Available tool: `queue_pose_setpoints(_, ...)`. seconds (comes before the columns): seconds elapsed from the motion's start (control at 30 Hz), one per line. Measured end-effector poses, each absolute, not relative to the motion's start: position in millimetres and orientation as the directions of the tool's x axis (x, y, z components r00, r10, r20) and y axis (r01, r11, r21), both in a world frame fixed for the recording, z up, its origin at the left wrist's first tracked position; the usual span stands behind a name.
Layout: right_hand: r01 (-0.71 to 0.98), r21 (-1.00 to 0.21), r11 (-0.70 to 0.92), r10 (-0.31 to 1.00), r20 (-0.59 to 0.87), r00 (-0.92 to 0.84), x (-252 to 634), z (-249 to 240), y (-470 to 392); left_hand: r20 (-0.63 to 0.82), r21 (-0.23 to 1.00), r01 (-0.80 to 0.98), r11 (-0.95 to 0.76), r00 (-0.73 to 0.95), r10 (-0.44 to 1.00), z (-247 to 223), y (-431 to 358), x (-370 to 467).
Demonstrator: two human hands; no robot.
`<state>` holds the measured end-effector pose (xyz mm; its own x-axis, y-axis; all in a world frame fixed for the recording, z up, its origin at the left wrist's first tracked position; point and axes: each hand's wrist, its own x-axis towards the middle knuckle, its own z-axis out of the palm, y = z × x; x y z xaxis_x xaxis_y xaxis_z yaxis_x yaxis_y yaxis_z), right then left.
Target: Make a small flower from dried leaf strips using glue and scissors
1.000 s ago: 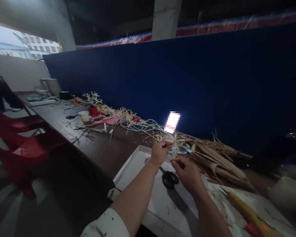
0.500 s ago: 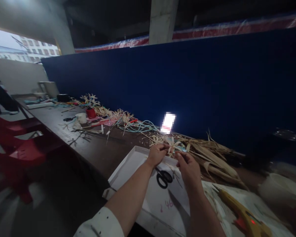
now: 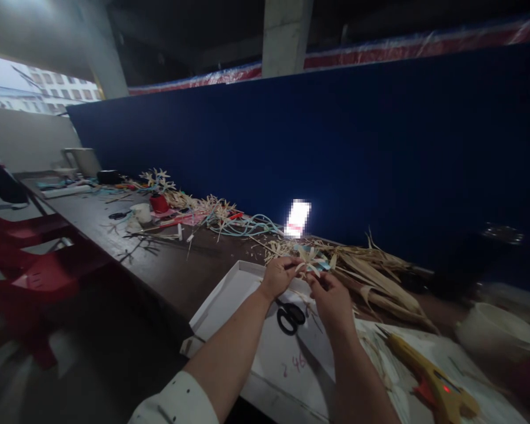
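Note:
A pale husk flower [image 3: 308,258] with thin pointed petals is between my two hands, above the far edge of a white shallow box lid [image 3: 223,303]. My left hand [image 3: 279,277] pinches it from the left, thumb and fingers closed. From the lower right, my right hand [image 3: 332,297] closes its fingertips at the flower's base; the exact contact is small and partly hidden. Black-handled scissors [image 3: 290,318] lie in the lid beneath my hands, near handwritten pink marks [image 3: 294,366].
Dried husks [image 3: 380,277] lie behind my right hand. A yellow glue gun [image 3: 428,374] with a lit red light rests at lower right, near a white tub [image 3: 499,330]. Blue-green cords [image 3: 251,225] and husk flowers [image 3: 218,209] spread leftward. Red chairs [image 3: 39,277] stand left.
My right hand has moved slightly left, closer to my left hand and the flower. The flower's petals have tilted a little. The whole view has shifted slightly.

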<state>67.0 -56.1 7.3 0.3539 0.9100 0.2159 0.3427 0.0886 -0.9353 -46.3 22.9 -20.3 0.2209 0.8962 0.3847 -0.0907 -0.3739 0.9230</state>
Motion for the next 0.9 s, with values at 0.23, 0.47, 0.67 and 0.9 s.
queue_pose_setpoints(0.23,0.512,-0.855,0.088,0.927,0.259,0.273,65.7,2.6,-53.8,0.468,0.883,-0.088,-0.460,0.224,0.855,-17.3,21.2,-48.4)
queue_pose_setpoints(0.47,0.743,-0.665,0.077,0.988,0.151,0.033,58.2,-3.1,-59.4,0.464,0.884,-0.171,-0.435,0.198,0.864,-25.5,25.9,-44.7)
queue_pose_setpoints(0.67,0.832,-0.541,0.121,0.990,0.004,-0.141,53.3,-5.4,-66.2,0.492,0.870,-0.098,-0.482,0.149,0.858,-27.4,29.5,-43.8)
queue_pose_setpoints(0.9,0.880,-0.457,0.129,0.991,0.027,-0.131,53.3,-4.4,-68.4,0.460,0.882,-0.186,-0.433,0.141,0.876,-32.7,32.5,-41.9)
